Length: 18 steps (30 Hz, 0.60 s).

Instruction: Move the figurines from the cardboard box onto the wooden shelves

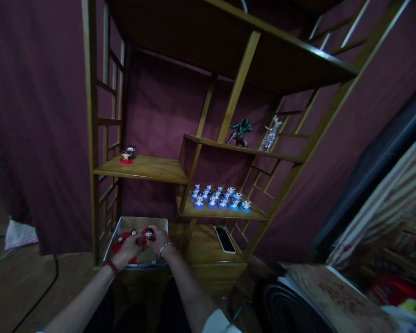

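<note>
A white-rimmed box (143,221) stands low in the left part of the wooden shelf unit, with several red and black figurines (117,247) inside. My right hand (158,239) has its fingers closed on a red figurine with a dark-haired head (148,234), held over the box. Close beside it, my left hand (131,249) reaches into the box near the other figurines; its fingertips are too dark and small to tell what they hold. Two similar figurines (126,156) stand at the left end of the middle shelf (149,167).
Several blue and white figurines (212,202) stand in rows on the lower right shelf. Below them lies a phone (225,239). A green figure (241,132) and a clear deer figure (270,135) stand higher up. A round black object (287,305) is at the lower right.
</note>
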Tool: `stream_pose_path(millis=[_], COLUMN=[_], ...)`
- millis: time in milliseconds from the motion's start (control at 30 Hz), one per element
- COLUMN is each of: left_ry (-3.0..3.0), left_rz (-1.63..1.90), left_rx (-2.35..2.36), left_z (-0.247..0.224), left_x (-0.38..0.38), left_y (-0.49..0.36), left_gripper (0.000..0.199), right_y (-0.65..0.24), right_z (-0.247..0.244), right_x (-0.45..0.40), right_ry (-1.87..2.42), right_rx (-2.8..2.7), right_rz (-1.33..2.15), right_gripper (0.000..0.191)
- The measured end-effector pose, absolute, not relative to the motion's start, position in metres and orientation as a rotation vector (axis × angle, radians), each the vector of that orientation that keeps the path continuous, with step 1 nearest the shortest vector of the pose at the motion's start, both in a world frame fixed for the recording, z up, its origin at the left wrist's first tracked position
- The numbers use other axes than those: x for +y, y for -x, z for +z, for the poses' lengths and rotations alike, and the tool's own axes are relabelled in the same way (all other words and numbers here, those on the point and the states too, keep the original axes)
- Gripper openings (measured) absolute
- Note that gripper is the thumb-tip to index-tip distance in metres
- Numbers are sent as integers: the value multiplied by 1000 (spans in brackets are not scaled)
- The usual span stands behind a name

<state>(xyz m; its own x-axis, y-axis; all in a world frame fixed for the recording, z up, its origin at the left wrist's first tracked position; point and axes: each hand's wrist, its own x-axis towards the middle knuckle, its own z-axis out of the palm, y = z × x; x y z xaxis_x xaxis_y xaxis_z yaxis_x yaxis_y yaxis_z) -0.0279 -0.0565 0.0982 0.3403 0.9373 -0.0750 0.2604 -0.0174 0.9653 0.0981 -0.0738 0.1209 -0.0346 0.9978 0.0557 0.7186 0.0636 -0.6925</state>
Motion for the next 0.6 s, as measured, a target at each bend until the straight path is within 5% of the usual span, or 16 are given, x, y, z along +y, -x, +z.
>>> stream_pose_path(millis=[600], left_ry=[-1374], left_rz=[964], left_rx=[974], left_z=[201], left_x=[-106], left_y=[71], left_gripper=[58], right_y=[-81], right_z=[207], right_x=[-105], right_ry=[1493], right_rx=[-1890], right_rz=[585], right_gripper=[80])
